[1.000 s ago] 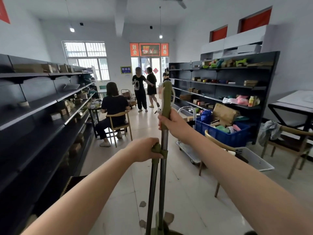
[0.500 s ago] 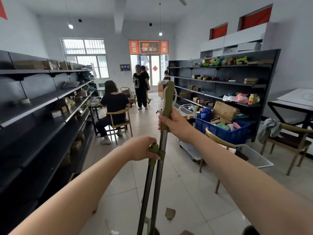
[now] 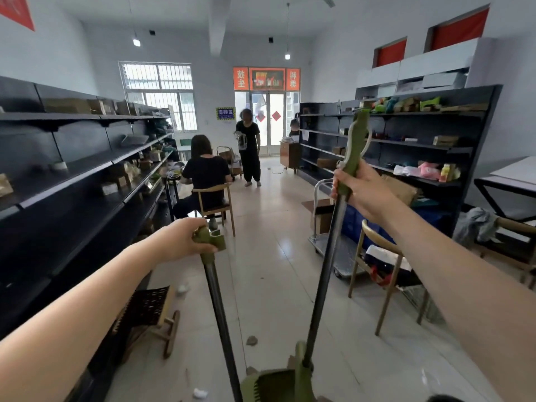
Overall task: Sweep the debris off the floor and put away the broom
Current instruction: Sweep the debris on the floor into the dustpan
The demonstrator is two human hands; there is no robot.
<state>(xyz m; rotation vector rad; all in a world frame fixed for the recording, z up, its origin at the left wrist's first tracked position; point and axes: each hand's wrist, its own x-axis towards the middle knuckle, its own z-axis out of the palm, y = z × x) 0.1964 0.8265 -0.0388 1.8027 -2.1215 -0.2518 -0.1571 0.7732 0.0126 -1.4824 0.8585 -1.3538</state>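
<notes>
My left hand (image 3: 181,242) grips the green clip-topped end of a shorter dark pole (image 3: 217,303) that slants down to the bottom edge. Up and to the right, my right hand (image 3: 358,191) grips the long green handle of a taller pole (image 3: 327,265). That pole runs down into a green fitting beside a green dustpan (image 3: 271,382) on the floor. I cannot tell which pole carries the broom head, which is cut off below. Debris lies on the tiles: a brown scrap (image 3: 251,340), another scrap (image 3: 251,370) and white bits (image 3: 200,393) (image 3: 182,288).
Dark shelving (image 3: 72,175) lines the left side and more shelves (image 3: 406,140) the right. A folded wooden stool (image 3: 150,317) leans at lower left. A chair (image 3: 377,256) and a trolley (image 3: 336,250) stand on the right. One person sits (image 3: 206,178) and another stands (image 3: 248,149) down the aisle.
The two poles, held close together before, have spread apart. My right hand has moved up and right with its pole, and the dustpan has come into view.
</notes>
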